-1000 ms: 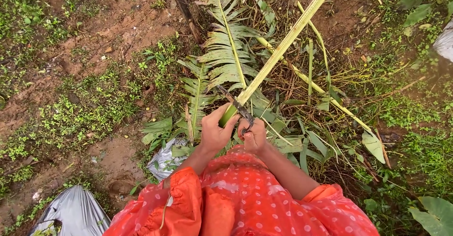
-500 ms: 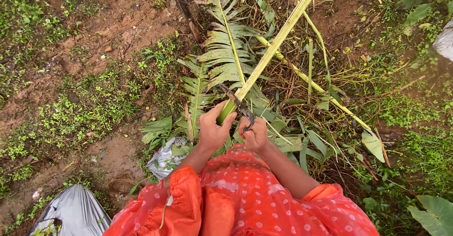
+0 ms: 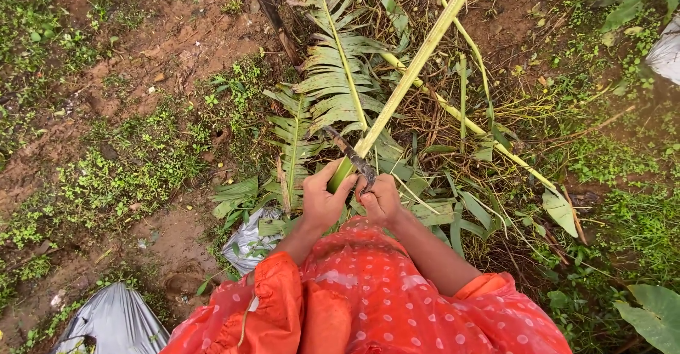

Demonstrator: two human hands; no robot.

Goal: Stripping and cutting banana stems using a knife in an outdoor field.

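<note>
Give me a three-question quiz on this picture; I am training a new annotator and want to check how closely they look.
1. True or false: the left hand grips the thick green end of the long stalk.
2. What does the right hand hold? A. a knife with a dark blade B. a rope C. a stone
3. Fill in: the cut leaves lie on the ____ beyond the hands.

Key
1. True.
2. A: the knife rests against the stalk near the left hand.
3. ground, bare soil with low weeds.
</note>
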